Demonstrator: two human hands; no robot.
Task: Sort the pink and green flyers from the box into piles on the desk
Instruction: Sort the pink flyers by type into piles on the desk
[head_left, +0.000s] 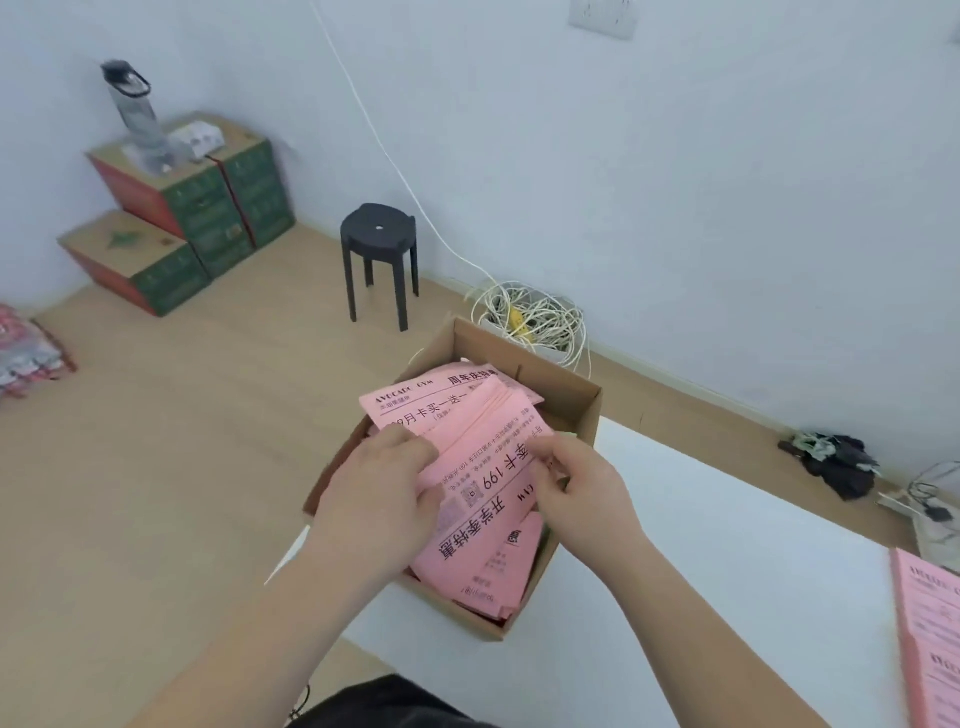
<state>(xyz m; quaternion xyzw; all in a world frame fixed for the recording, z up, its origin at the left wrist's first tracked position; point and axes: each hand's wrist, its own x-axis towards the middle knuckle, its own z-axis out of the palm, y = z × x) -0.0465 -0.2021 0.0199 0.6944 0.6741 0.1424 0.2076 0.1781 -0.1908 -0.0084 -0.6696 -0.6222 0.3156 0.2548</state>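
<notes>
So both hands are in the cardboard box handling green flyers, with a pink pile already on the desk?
No: the head view shows the flyers in the left hand and right hand are pink, not green. The cardboard box and the pink pile on the desk are as you say.

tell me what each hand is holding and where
The pink flyers in the box: the left hand grips the bundle by its left edge, the right hand pinches its right edge.

Even, soft daylight; faint shadows; no glare. Wide-angle bending at edges; slight blur throughout.
</notes>
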